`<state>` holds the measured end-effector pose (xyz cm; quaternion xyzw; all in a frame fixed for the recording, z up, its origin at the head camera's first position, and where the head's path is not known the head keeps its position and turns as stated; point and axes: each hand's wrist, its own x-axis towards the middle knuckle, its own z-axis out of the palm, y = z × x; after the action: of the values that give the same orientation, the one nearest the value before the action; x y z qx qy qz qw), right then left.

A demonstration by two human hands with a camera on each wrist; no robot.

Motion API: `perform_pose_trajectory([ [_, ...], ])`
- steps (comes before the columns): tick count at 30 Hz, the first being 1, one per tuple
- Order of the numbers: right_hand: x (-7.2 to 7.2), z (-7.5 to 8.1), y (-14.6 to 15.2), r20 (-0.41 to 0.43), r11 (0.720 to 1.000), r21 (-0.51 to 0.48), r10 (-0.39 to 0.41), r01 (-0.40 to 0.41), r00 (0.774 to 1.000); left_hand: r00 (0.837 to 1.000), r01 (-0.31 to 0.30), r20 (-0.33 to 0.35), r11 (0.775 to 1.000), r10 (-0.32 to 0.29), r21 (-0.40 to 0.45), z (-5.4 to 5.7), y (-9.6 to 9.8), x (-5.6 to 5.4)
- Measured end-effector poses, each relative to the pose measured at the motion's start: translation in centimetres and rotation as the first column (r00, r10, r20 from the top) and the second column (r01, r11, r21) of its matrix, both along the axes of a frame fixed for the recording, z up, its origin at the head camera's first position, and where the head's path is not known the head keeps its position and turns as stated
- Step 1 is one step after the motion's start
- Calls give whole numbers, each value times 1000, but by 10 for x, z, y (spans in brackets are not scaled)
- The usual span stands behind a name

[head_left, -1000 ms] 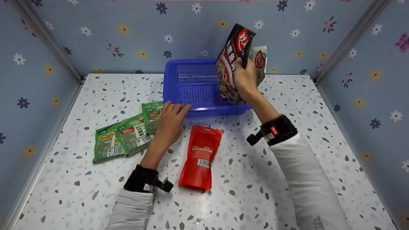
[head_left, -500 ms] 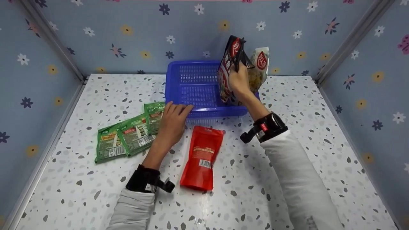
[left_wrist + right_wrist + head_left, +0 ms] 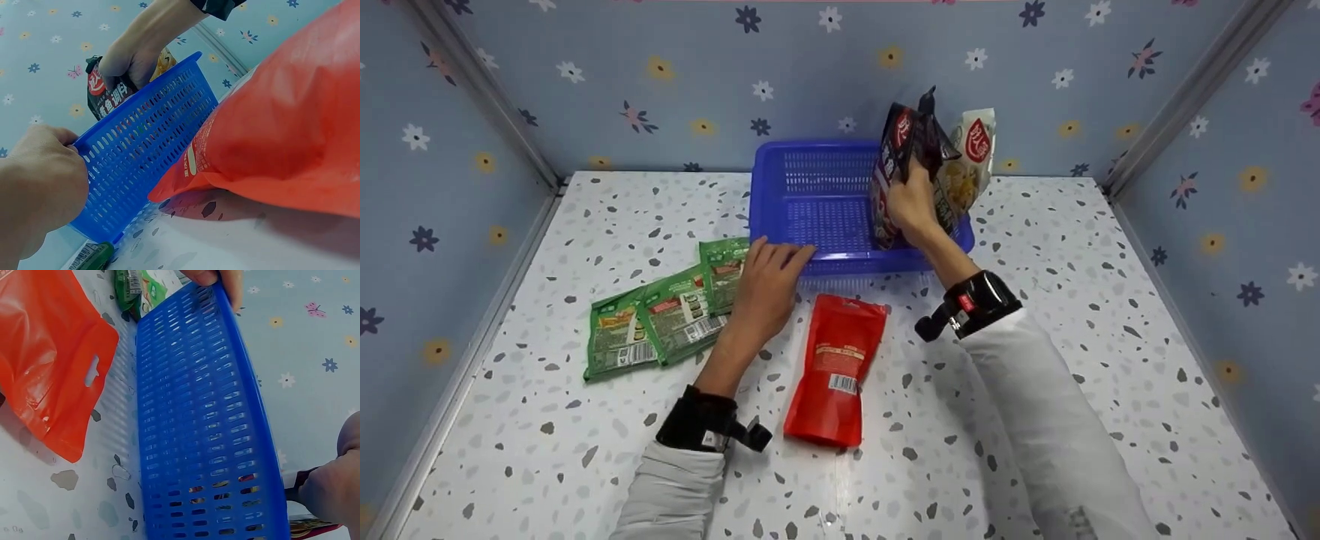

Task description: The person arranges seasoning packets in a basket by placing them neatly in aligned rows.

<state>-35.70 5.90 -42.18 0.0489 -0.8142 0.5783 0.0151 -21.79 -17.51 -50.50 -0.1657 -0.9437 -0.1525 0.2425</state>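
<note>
In the head view a blue plastic basket [image 3: 769, 199] stands at the back of the table. My left hand [image 3: 765, 296] holds its front rim near the left corner; in the right wrist view the fingers [image 3: 230, 287] reach over that rim. My right hand [image 3: 913, 202] is over the basket's right part and grips a black seasoning packet [image 3: 885, 176] by its upper part. The packet stands upright inside, its top crumpled. To its right a pale packet [image 3: 976, 146] with a red logo leans at the basket's right end. The left wrist view shows the black packet [image 3: 95, 84] behind the rim.
A red pouch [image 3: 836, 367] lies on the speckled table [image 3: 960, 465] in front of the basket. Several green packets [image 3: 679, 315] overlap to the left, partly behind my left hand. Flowered walls [image 3: 690, 67] enclose the table at the back and sides.
My right hand has moved down and slightly left, lowering the black packet into the basket. More of the pale packet shows now. The left hand keeps its place on the rim.
</note>
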Motion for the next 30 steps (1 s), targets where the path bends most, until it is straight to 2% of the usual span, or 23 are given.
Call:
perform_pose_trajectory([
  [5, 1, -6, 2, 32, 999, 36, -5, 4, 999, 1000, 0, 24, 1000, 0, 3, 1, 0, 0],
  [7, -3, -13, 4, 37, 998, 66, -22, 19, 999, 1000, 2, 31, 1000, -2, 4, 0, 0, -1],
  [14, -44, -57, 13, 41, 993, 114, -38, 33, 998, 999, -1, 45, 1000, 1, 8, 0, 0, -2],
  [17, -54, -66, 16, 26, 990, 140, -40, 36, 999, 999, 0, 55, 1000, 0, 5, 0, -1, -2],
  [21, -58, -70, 17, 11, 987, 159, -39, 36, 999, 999, -2, 53, 1000, 1, 8, 1, -1, -2],
  [30, -54, -68, 17, 29, 994, 111, -20, 17, 999, 1000, -1, -4, 1000, 1, 2, -1, 0, -2],
])
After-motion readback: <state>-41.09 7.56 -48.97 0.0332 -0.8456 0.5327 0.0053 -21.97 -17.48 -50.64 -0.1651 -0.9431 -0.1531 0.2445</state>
